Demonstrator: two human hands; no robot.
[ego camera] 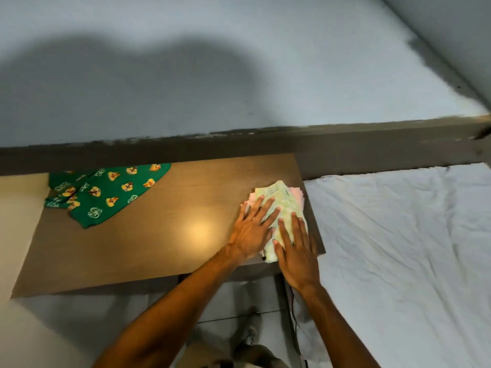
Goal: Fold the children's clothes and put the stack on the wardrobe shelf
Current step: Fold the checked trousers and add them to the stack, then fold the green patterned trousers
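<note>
Your left hand (252, 229) and right hand (296, 251) lie flat, fingers spread, pressing the folded pale stack (284, 205) at the tabletop's (159, 248) right edge; the green garment (103, 192) lies unfolded far left.

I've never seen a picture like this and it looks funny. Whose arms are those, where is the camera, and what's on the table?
The camera sits on a person's head and looks down, so you see their own two arms. The left hand and right hand lie flat, fingers spread, pressing a small folded stack of pale clothes at the right edge of a brown table. Nothing is gripped. A green garment with cartoon animals lies unfolded at the far left. A bed with a white sheet stands beside the table.
</note>
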